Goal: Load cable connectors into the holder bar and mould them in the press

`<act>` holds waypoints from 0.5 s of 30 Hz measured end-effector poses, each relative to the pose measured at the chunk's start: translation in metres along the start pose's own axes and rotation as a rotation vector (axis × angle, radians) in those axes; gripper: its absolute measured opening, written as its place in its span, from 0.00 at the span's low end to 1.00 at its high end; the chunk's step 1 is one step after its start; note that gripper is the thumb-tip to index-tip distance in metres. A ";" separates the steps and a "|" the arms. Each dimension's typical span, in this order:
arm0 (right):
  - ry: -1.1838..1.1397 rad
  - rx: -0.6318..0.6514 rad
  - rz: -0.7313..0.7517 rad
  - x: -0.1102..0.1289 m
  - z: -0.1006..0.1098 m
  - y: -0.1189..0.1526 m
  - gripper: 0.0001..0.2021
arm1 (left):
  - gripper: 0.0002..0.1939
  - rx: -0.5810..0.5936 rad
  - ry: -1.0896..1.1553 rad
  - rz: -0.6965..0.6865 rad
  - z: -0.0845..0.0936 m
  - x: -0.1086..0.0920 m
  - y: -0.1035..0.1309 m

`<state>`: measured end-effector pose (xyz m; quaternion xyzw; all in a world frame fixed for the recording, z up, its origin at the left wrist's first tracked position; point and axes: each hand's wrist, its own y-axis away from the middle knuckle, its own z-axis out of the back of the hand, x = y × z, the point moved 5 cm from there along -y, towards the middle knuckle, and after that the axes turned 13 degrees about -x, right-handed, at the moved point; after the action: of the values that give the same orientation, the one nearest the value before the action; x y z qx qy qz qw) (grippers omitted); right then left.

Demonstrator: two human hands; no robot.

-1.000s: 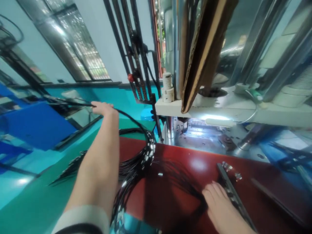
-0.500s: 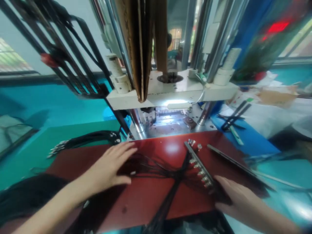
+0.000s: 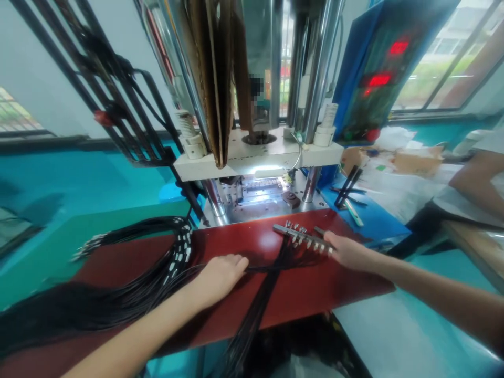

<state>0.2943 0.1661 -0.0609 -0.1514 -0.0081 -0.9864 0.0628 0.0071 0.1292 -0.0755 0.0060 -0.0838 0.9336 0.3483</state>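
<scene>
A metal bar carrying a row of small connectors is gripped at its right end by the right hand, far on the red mat. Thin black wires are run from the bar toward the near edge. They are pressed flat under the left hand, fingers laid together. A second black cable bundle is laid left of it. The press is seen beyond.
</scene>
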 end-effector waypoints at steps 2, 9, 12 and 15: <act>0.012 -0.086 0.019 0.000 0.011 -0.024 0.03 | 0.11 -0.017 -0.037 0.081 0.002 -0.004 -0.004; -0.255 -0.278 0.138 0.013 0.019 -0.052 0.03 | 0.28 0.055 0.442 0.327 0.016 0.009 -0.007; -0.497 -0.286 0.107 0.017 0.003 -0.040 0.05 | 0.30 0.013 0.894 0.442 0.014 0.017 -0.040; -0.674 -0.307 0.013 0.019 -0.012 -0.028 0.06 | 0.29 0.175 1.395 0.681 -0.014 0.010 -0.084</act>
<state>0.2689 0.1914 -0.0670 -0.4753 0.1207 -0.8706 0.0394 0.0554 0.2006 -0.0760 -0.5810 0.2313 0.7803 0.0131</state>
